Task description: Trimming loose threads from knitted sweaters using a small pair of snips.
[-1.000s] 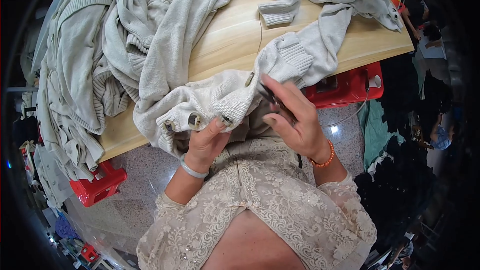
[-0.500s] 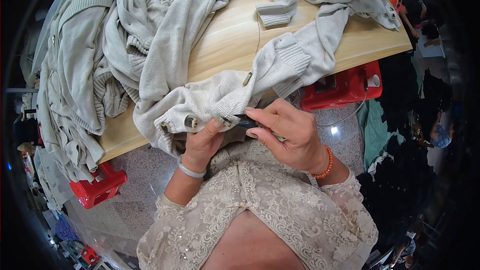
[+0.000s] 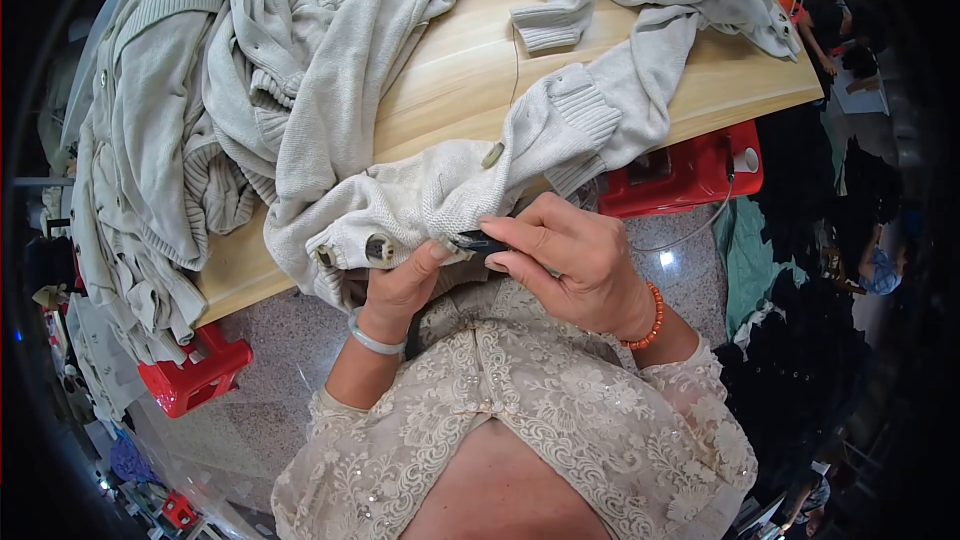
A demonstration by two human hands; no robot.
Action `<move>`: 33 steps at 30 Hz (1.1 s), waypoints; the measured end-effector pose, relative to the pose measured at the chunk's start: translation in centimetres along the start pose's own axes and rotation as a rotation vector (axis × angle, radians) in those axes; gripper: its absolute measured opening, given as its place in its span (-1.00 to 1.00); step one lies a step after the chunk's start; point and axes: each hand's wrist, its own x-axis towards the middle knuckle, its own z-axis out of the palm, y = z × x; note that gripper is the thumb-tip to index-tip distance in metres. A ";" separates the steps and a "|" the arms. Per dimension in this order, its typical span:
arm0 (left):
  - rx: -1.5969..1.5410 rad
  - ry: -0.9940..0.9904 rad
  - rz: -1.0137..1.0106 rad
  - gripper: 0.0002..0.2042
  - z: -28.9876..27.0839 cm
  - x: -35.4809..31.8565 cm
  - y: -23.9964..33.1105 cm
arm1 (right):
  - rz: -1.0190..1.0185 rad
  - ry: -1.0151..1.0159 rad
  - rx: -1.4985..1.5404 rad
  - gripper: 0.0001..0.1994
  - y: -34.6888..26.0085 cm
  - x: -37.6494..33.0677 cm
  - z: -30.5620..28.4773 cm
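Note:
A pale grey knitted cardigan [image 3: 440, 195] with large buttons hangs over the near edge of a wooden table [image 3: 470, 70]. My left hand [image 3: 400, 285] pinches the cardigan's button edge from below, thumb on top. My right hand [image 3: 570, 260] holds a small dark tool [image 3: 480, 240] against that same edge, right beside the left thumb. What the tool is cannot be told. Both hands are close to my chest, just off the table edge.
More pale knitted garments [image 3: 200, 140] are heaped over the table's left and far side. Red plastic stools [image 3: 690, 165] [image 3: 195, 380] stand under the table on a speckled floor. A person [image 3: 880, 260] sits in the dark area at the right.
My right hand has come down from the cardigan's sleeve to the button edge, now holding the dark tool beside my left thumb. The left hand has stayed in place.

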 end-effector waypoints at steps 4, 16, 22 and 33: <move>0.048 -0.016 -0.013 -0.37 -0.1 -0.2 0.1 | -0.059 -0.005 -0.018 -0.67 0.4 0.2 0.1; -0.019 -0.060 -0.023 -0.37 -0.4 -0.4 0.2 | -0.093 -0.012 -0.027 -0.67 0.5 0.2 0.3; -0.026 -0.012 0.004 -0.38 -0.2 -0.3 0.2 | -0.114 0.030 0.009 -0.72 1.1 0.0 1.2; -0.068 0.013 -0.002 -0.37 0.1 0.0 0.1 | 0.080 0.062 0.182 -0.67 1.0 -0.3 0.6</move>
